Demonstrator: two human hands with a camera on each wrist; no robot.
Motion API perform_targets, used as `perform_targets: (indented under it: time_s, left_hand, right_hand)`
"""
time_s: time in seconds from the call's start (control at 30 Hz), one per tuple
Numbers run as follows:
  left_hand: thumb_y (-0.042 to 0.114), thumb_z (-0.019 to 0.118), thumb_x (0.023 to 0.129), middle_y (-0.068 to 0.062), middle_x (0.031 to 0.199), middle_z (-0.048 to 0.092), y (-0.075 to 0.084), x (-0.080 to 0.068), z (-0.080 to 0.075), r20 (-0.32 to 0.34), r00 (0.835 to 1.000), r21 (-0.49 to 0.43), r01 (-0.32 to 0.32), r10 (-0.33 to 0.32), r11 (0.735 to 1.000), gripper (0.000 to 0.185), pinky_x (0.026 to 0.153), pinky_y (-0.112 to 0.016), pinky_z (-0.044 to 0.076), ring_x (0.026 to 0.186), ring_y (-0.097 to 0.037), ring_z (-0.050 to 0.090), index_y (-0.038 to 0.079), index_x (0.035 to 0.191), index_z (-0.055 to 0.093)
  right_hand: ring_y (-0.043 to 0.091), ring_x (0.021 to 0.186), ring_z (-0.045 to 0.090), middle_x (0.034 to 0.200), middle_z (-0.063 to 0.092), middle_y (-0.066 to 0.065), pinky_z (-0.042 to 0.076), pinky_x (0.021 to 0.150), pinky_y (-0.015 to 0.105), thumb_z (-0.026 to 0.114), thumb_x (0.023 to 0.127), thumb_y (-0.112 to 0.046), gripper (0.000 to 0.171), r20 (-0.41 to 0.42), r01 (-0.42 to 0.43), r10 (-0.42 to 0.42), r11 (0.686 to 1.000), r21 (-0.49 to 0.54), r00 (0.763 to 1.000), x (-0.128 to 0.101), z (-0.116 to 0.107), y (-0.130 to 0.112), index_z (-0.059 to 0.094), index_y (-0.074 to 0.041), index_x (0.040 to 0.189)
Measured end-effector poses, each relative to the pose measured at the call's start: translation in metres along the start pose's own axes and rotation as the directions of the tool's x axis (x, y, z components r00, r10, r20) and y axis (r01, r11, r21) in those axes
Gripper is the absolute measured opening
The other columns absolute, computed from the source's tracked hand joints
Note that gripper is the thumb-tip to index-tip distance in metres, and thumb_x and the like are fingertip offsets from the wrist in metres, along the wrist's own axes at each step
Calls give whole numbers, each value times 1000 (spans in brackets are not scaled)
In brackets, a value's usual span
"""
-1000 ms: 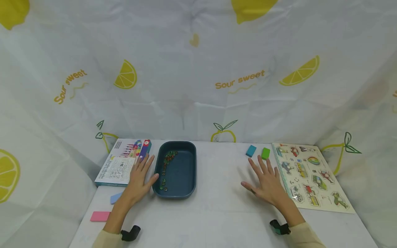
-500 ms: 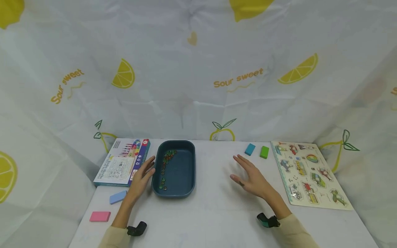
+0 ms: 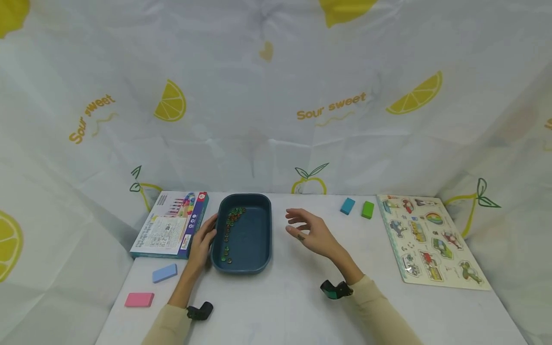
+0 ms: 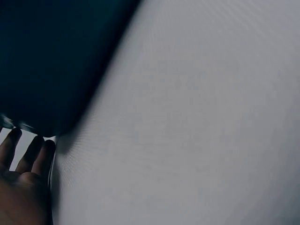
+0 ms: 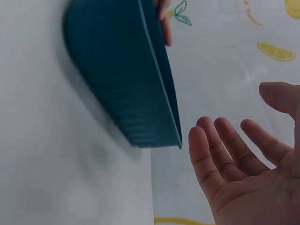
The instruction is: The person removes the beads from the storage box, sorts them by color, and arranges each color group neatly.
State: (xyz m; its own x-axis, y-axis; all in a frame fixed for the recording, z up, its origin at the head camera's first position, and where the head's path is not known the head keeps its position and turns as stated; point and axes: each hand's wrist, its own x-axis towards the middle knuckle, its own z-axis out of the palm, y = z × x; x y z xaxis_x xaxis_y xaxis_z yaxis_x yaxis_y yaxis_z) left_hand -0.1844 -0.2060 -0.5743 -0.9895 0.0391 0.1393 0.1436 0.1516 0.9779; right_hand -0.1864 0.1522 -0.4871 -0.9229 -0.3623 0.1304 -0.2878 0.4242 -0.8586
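Note:
A dark blue rectangular tray (image 3: 247,239) stands left of the middle of the table, with several small round green and brown beads (image 3: 233,221) scattered along its left side. My left hand (image 3: 201,242) is at the tray's left wall; in the left wrist view its extended fingertips (image 4: 33,145) reach the tray's edge. To the right of the tray, my right hand (image 3: 311,233) hovers apart from it, palm turned towards it and fingers slightly bent, holding nothing. The right wrist view shows those spread fingers (image 5: 229,150) beside the tray's outer wall.
A boxed set (image 3: 170,225) lies behind my left hand, with a light blue block (image 3: 165,273) and a pink block (image 3: 139,300) nearer me. Back right are a blue block (image 3: 347,206), a green block (image 3: 367,210) and a picture puzzle board (image 3: 431,242). A lemon-print curtain (image 3: 250,96) hangs behind.
My right hand has moved left from near the puzzle board towards the tray. My left hand has shifted right, off the box and against the tray's left side.

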Motion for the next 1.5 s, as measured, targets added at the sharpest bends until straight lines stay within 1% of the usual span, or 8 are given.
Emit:
perform_targets:
  time_s: [0.1, 0.33, 0.57, 0.67, 0.8, 0.97, 1.13, 1.5]
  left_hand:
    - [13, 42, 113, -14, 169, 43, 0, 4, 0, -12, 999, 4, 37, -37, 999, 48, 118, -10, 37, 159, -36, 38, 11, 160, 46]
    - [13, 47, 110, -10, 168, 46, 1, 13, -5, -4, 996, -40, 86, -86, 996, 47, 131, -55, 33, 160, -32, 37, 13, 158, 49]
    - [17, 54, 109, -11, 168, 45, 0, 20, -11, 40, 988, -128, 153, -149, 980, 50, 118, -22, 48, 151, -10, 48, 11, 158, 49]
    - [17, 55, 109, -16, 169, 42, -2, 22, -13, 75, 984, -179, 173, -162, 969, 52, 109, -12, 50, 139, 4, 54, 8, 160, 45]
    - [19, 56, 110, -15, 172, 38, -3, 23, -15, 114, 977, -216, 203, -182, 955, 55, 109, -11, 49, 137, 7, 54, 8, 162, 42]
    - [26, 57, 110, -6, 174, 36, -1, 20, -19, 142, 960, -229, 269, -242, 935, 57, 113, -10, 45, 159, -14, 38, 15, 163, 41]
    - [28, 59, 109, -3, 175, 34, -1, 15, -19, 167, 952, -230, 292, -258, 928, 60, 120, -16, 41, 165, -23, 28, 16, 165, 39]
    - [28, 63, 108, -10, 171, 40, -7, 15, -17, 132, 962, -232, 264, -238, 936, 59, 109, -11, 49, 135, 10, 57, 13, 162, 44]
  right_hand:
    - [32, 116, 74, 135, 71, 18, 63, 96, 58, 68, 104, -24, 46, 49, -9, 4, 994, 108, 999, 17, 12, -11, 59, -6, 146]
    - [46, 112, 73, 129, 71, 30, 67, 88, 48, 64, 106, -19, 36, 248, -31, -32, 969, 246, 968, 55, 39, -26, 63, -2, 138]
    - [50, 113, 72, 125, 74, 26, 64, 92, 59, 67, 105, -17, 35, 430, -60, -50, 969, 238, 901, 83, 68, -38, 66, 1, 135]
    - [47, 111, 74, 123, 76, 25, 66, 91, 54, 69, 104, -17, 37, 498, -77, -35, 976, 202, 867, 92, 79, -39, 67, 3, 134]
    - [40, 102, 78, 115, 78, 24, 68, 86, 46, 71, 102, -15, 31, 543, -84, -10, 985, 148, 840, 99, 93, -37, 71, 2, 128]
    - [28, 88, 78, 102, 81, 15, 67, 76, 36, 74, 98, -9, 24, 582, -90, 27, 993, 80, 813, 102, 111, -33, 75, -1, 120]
    - [19, 81, 75, 98, 82, 12, 65, 72, 30, 74, 95, -3, 21, 600, -103, 68, 994, 23, 797, 100, 120, -25, 77, -2, 116]
    - [24, 91, 79, 102, 83, 12, 68, 81, 37, 75, 94, -3, 24, 662, -110, 114, 993, -49, 740, 108, 111, -32, 77, -2, 118]
